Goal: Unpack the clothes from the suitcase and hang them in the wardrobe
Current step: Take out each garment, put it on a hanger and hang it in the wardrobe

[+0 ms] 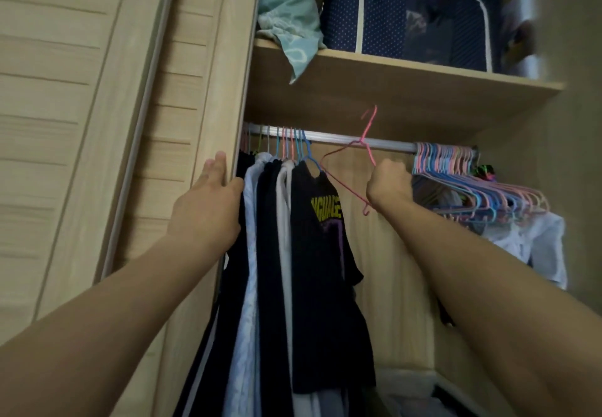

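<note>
1. I look up into the wardrobe (208, 58); its pale wood side panel stands at my left, and a shelf (407, 72) crosses above with a dark dotted storage box (407, 12) and a teal bundle (286, 15) on it.
2. Below the shelf the metal rail (338, 139) runs left to right across my view. That axis governs the coming move, I judge: any hook has to go over it from above.
3. The hung clothes (293, 253) crowd the rail's left end, dark and white pieces pressed side by side, the nearest a black T-shirt (322, 273) with yellow lettering.
4. At the rail's right end a dense bunch of empty pink and blue hangers (472, 182) fans out, with a white garment (534, 240) drooping beneath.
5. My left hand (208, 201) rests with straight fingers against the panel edge, holding nothing, beside the leftmost dark garment.
6. My right hand (389, 183) is fisted round a thin pink wire hanger (345, 185), in the bare stretch of rail between the two groups.
7. That hanger is bare and tilted, its hook (369, 120) poking up past the rail, off the bar, one arm slanting down-left toward the T-shirt.
8. The right hand is nearer the task's thing; the suitcase is out of view.
</note>
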